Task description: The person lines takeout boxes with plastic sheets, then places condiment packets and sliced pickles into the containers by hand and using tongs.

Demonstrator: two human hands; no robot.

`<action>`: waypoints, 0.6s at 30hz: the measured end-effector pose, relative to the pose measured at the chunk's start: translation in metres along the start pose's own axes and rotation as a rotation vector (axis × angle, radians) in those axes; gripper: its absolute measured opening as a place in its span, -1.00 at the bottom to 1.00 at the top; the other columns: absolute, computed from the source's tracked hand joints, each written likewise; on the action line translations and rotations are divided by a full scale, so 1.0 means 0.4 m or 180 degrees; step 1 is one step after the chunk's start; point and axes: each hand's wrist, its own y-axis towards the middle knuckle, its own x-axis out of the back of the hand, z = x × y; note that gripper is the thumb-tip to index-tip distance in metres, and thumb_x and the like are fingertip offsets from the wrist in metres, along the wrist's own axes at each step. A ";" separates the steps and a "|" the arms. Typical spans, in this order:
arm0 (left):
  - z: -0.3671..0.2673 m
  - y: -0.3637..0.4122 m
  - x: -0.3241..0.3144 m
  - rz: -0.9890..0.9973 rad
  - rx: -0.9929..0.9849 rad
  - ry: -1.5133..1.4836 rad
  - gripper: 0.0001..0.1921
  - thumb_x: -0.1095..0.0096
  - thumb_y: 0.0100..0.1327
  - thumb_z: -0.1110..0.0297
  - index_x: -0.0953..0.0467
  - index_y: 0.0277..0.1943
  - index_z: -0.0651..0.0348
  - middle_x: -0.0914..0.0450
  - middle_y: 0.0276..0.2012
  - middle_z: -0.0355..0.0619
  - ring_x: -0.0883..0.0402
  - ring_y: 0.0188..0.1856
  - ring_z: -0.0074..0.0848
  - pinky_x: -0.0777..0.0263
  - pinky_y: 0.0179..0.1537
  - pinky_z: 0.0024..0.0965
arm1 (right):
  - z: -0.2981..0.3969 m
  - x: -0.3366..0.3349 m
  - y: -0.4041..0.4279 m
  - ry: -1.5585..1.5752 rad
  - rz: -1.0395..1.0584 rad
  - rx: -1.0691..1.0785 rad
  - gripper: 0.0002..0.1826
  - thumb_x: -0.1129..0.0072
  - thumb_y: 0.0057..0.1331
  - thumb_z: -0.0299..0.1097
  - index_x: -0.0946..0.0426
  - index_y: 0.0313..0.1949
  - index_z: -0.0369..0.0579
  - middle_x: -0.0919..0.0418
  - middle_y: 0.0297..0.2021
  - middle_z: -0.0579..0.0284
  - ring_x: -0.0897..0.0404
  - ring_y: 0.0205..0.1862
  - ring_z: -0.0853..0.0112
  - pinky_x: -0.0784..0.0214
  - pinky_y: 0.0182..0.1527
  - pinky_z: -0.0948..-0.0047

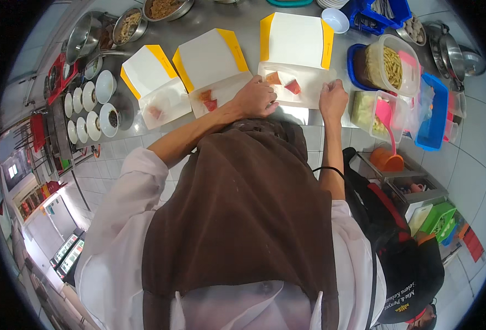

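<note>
Before me stands a row of three opened takeaway boxes with yellow side flaps: a left box (148,70), a middle box (210,57) and a right box (294,39). Each base has a translucent paper liner, and red or orange sachets show there. In the right box lie an orange sachet (273,78) and a red sachet (293,87). My left hand (256,98) is bent at that box's left edge; its fingertips are partly hidden. With curled fingers my right hand (333,98) pinches the right edge of the paper liner (309,98).
White bowls (105,86) line the steel counter (251,24) at left. Metal bowls of food (129,27) stand farther back. Right of the boxes are a noodle tub (391,68), a vegetable tub (366,111) with a pink spoon, and a blue basket (432,115). Another person (404,255) is close on my right.
</note>
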 end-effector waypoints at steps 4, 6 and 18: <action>0.009 -0.014 -0.031 -0.0218 0.0081 0.0064 -0.69 -0.26 0.17 0.15 -0.59 -0.16 0.20 -0.57 -0.15 -0.12 -0.46 0.03 -0.38 -0.21 0.06 -0.16 | 0.014 0.001 0.004 -0.0352 0.0132 -0.0046 -0.80 -0.17 0.24 -0.36 -0.43 -0.28 -0.24 -0.62 -0.41 -0.22 -0.62 -0.28 -0.14 -0.43 -0.18 -0.02; 0.008 -0.020 -0.047 -0.0356 0.0067 0.0221 -0.68 -0.26 0.18 0.15 -0.59 -0.13 0.22 -0.58 -0.11 -0.13 -0.46 0.07 -0.39 -0.18 0.12 -0.11 | 0.015 -0.004 0.002 -0.0439 0.0133 -0.0083 -0.80 -0.20 0.21 -0.37 -0.43 -0.28 -0.23 -0.61 -0.43 -0.17 -0.62 -0.30 -0.11 -0.42 -0.19 0.00; 0.018 -0.011 -0.058 0.0501 0.0089 0.0614 -0.79 -0.20 0.14 0.34 -0.61 -0.17 0.15 -0.63 -0.18 -0.15 -0.50 0.09 -0.38 -0.07 0.29 0.13 | -0.024 -0.020 0.008 -0.0436 0.0127 -0.0001 -0.83 -0.20 0.17 -0.41 -0.46 -0.30 -0.20 -0.62 -0.44 -0.14 -0.62 -0.30 -0.10 -0.44 -0.19 0.02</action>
